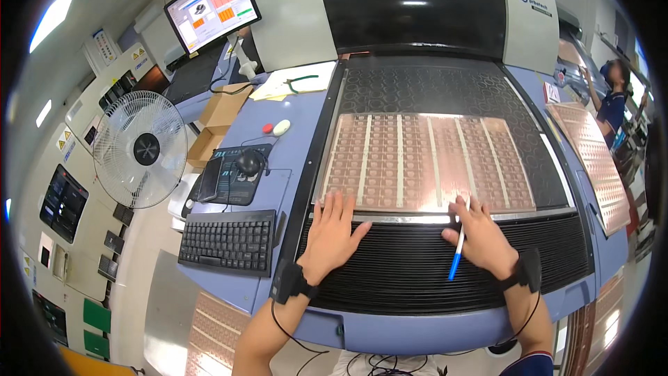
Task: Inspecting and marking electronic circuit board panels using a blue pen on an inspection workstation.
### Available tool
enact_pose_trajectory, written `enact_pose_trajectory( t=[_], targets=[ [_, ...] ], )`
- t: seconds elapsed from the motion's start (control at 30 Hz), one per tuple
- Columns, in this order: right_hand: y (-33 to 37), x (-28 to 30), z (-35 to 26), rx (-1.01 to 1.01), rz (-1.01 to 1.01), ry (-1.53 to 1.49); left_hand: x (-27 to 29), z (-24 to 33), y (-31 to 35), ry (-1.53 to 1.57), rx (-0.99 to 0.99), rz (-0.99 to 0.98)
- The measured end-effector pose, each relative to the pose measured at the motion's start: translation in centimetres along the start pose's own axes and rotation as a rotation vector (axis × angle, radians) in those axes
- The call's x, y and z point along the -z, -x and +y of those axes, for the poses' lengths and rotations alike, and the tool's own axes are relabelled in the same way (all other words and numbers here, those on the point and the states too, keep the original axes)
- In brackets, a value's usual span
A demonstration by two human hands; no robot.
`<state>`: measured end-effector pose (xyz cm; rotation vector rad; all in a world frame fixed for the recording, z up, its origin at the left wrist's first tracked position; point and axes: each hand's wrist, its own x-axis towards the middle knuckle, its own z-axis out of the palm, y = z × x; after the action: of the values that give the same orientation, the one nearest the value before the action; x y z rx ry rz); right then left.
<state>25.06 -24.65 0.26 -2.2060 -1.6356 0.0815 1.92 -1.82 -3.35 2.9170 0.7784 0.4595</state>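
Observation:
A copper-coloured circuit panel (417,160) with pale vertical strips lies flat on the machine's dark, ring-patterned bed (424,87). Fingers spread, my left hand (330,237) rests at the panel's near left edge, with fingertips at its border. At the near edge farther right, my right hand (483,237) holds a white pen (457,256) with a blue end between thumb and fingers. The pen's blue end points toward me. Its other end is partly covered by my fingers. Both wrists wear black bands with cables.
Black ribbed bellows (417,264) span the bed's front. Left are a keyboard (228,242), a mouse (249,161), red and pale buttons (281,127), green-handled pliers (300,82), a fan (146,150) and a monitor (213,8). Another copper panel (591,160) leans right; a person (614,97) stands beyond.

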Motion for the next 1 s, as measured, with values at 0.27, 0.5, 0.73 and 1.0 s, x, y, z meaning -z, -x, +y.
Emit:
enact_pose_trajectory(
  t=[0.27,0.5,0.73,1.0],
  targets=[
    [0.4,0.2,-0.4,0.062,0.075,0.037,1.9,2.2,1.8,-0.152,0.089,-0.051],
    [-0.3,-0.7,-0.5,0.082,0.098,0.001,3.6,0.4,1.3,-0.058,0.133,-0.058],
    [0.2,-0.9,0.3,0.025,0.105,-0.027,11.1,-2.7,10.6,0.083,0.413,0.311],
    [0.4,-2.9,1.2,0.068,0.088,0.064,8.9,-14.5,20.2,-0.332,0.646,0.397]
  ],
)
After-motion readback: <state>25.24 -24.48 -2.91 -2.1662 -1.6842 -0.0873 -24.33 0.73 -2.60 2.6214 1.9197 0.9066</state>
